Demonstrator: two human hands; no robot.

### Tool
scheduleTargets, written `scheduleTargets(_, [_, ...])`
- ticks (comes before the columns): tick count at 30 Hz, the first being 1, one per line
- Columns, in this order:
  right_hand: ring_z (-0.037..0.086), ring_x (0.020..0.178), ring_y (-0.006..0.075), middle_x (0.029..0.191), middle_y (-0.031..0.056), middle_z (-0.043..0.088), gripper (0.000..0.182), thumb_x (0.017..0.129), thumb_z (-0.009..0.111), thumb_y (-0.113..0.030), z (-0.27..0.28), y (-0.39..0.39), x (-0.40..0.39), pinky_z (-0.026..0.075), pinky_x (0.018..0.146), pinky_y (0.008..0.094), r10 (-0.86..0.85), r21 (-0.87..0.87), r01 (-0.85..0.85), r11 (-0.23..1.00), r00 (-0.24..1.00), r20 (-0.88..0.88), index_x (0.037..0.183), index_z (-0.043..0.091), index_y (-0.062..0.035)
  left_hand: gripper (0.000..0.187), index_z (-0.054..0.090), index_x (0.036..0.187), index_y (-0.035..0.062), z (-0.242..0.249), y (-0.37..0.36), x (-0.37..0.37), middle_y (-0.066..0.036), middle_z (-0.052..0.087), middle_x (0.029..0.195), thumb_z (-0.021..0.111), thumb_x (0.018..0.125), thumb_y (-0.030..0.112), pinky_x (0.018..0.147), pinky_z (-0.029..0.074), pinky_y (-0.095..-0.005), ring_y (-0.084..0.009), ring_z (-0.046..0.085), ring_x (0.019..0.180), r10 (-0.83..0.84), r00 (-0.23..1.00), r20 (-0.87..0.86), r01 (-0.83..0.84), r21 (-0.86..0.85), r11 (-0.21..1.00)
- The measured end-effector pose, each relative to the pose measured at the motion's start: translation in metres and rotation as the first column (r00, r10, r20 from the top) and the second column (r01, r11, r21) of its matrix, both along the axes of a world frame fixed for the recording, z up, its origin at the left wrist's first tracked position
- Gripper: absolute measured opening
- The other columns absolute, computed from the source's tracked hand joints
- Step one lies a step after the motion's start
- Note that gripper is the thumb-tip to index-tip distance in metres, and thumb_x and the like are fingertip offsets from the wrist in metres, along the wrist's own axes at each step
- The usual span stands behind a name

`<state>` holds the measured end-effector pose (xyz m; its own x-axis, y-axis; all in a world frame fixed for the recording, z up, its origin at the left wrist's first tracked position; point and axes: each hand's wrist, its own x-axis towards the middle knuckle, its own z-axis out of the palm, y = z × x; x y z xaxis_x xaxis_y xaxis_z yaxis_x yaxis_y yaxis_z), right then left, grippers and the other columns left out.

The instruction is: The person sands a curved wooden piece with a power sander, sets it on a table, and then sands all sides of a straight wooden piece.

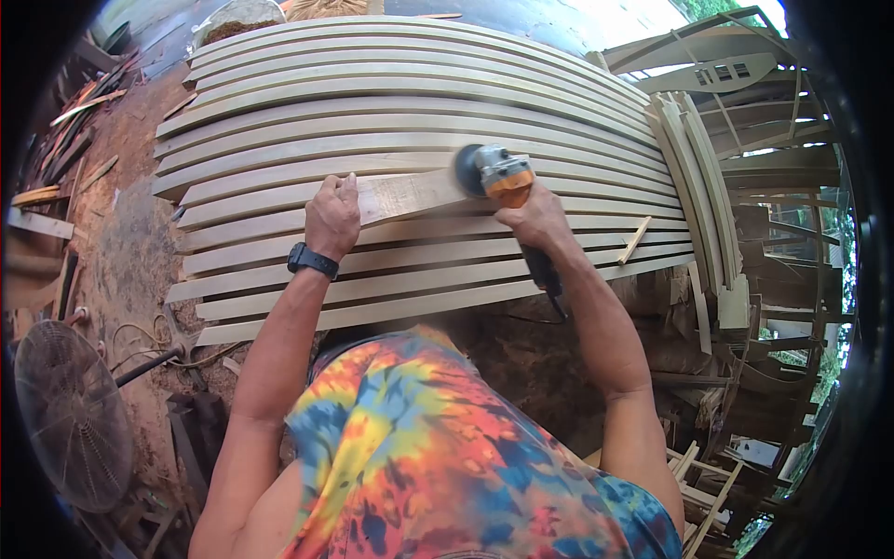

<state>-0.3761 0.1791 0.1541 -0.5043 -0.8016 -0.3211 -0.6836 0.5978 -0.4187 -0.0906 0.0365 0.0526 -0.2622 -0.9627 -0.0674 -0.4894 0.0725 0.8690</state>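
Observation:
My left hand [333,216], with a black watch on the wrist, is closed on the left end of a short, wide wooden board [405,195]. The board lies across a row of long pale wooden slats [279,126]. My right hand [538,222] is wrapped round an orange and silver angle grinder [505,175]. The grinder's round disc [471,170] is at the board's right end and looks blurred. Its dark rear body and cord hang below my right hand. Whether the disc touches the board I cannot tell.
Curved boards [694,186] are stacked across the slats' right end. A small loose stick [634,240] rests on the slats. A round fan [74,416] stands at the lower left. Wood scraps [88,107] lie at the upper left, near a container of sawdust [240,20].

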Motion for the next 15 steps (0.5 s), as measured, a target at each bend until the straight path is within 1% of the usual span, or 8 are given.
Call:
scheduleTargets(3, [0.074,0.104,0.0400,0.107,0.0265,0.076,0.057,0.073,0.078,-0.032,0.009,0.009,-0.032,0.058,0.095,0.0451,-0.071,0.055,0.072,0.996,0.997,-0.022,0.118,0.069,0.0031,0.048,0.066,0.099,-0.0013,-0.003,-0.001,-0.001,-0.029,0.071,0.079,0.051,0.110,0.043,0.073,0.055,-0.0530,-0.0498,0.071,0.081,-0.005,1.000,0.012,0.005,0.002,1.000])
scheduleTargets(5, [0.075,0.105,0.0384,0.109,0.0257,0.076,0.060,0.072,0.079,-0.032,0.007,0.016,-0.055,0.058,0.096,0.0441,-0.171,-0.032,0.168,0.985,0.963,-0.207,0.119,0.070,0.0037,0.048,0.067,0.100,-0.0021,-0.009,-0.002,-0.001,-0.029,0.072,0.081,0.051,0.110,0.043,0.074,0.055,-0.0535,-0.0494,0.072,0.083,0.003,1.000,0.001,-0.003,-0.039,0.999])
scheduleTargets(6, [0.077,0.083,0.0286,0.091,0.0171,0.077,0.055,0.074,0.081,-0.032,-0.009,0.022,-0.073,0.061,0.078,0.0397,-0.173,-0.130,0.140,0.982,0.942,-0.288,0.114,0.070,0.0038,0.048,0.067,0.100,-0.0021,-0.009,-0.002,-0.003,-0.029,0.072,0.081,0.051,0.110,0.043,0.074,0.055,-0.0535,-0.0494,0.072,0.083,-0.003,1.000,-0.003,0.003,-0.042,0.999])
scheduleTargets(7, [0.077,0.083,0.0286,0.091,0.0171,0.077,0.055,0.074,0.081,-0.032,-0.016,0.026,-0.085,0.061,0.078,0.0397,-0.177,-0.133,0.144,0.981,0.940,-0.291,0.114,0.070,0.0038,0.049,0.067,0.100,-0.0024,-0.009,-0.001,-0.003,-0.029,0.072,0.082,0.051,0.110,0.043,0.075,0.055,-0.0536,-0.0493,0.072,0.083,0.005,1.000,-0.009,-0.006,-0.041,0.999])
scheduleTargets(9, [0.074,0.069,0.0211,0.081,0.0121,0.074,0.047,0.075,0.082,-0.027,-0.021,0.027,-0.095,0.060,0.064,0.0359,-0.238,-0.097,0.223,0.970,0.955,-0.180,0.109,0.070,0.0028,0.049,0.067,0.101,-0.0027,-0.008,-0.001,-0.003,-0.029,0.072,0.083,0.051,0.110,0.043,0.076,0.055,-0.0537,-0.0492,0.072,0.084,0.019,1.000,-0.015,-0.020,-0.042,0.999])
scheduleTargets(10, [0.074,0.069,0.0211,0.081,0.0121,0.074,0.047,0.075,0.082,-0.027,-0.021,0.027,-0.095,0.060,0.064,0.0359,-0.235,-0.098,0.220,0.970,0.955,-0.181,0.109,0.070,0.0028,0.049,0.067,0.101,-0.0025,-0.006,0.000,-0.003,-0.029,0.072,0.083,0.051,0.110,0.043,0.076,0.055,-0.0536,-0.0491,0.072,0.084,0.021,1.000,-0.002,-0.022,-0.040,0.999])
scheduleTargets(12, [0.071,0.062,0.0157,0.077,0.0094,0.072,0.041,0.075,0.083,-0.024,-0.020,0.031,-0.091,0.057,0.056,0.0322,-0.231,-0.161,0.213,0.964,0.968,-0.103,0.104,0.070,0.0015,0.049,0.067,0.101,-0.0024,-0.004,0.001,-0.003,-0.029,0.072,0.083,0.051,0.110,0.043,0.076,0.055,-0.0534,-0.0489,0.072,0.084,0.023,1.000,0.010,-0.023,-0.037,0.999])
scheduleTargets(15, [0.070,0.062,0.0165,0.077,0.0087,0.071,0.044,0.074,0.083,-0.025,-0.015,0.027,-0.082,0.057,0.057,0.0322,-0.239,-0.141,0.227,0.964,0.968,-0.072,0.106,0.070,0.0020,0.049,0.067,0.101,-0.0023,-0.003,0.001,-0.003,-0.029,0.072,0.082,0.050,0.111,0.043,0.076,0.055,-0.0533,-0.0492,0.072,0.084,0.022,1.000,0.000,-0.022,-0.035,0.999])
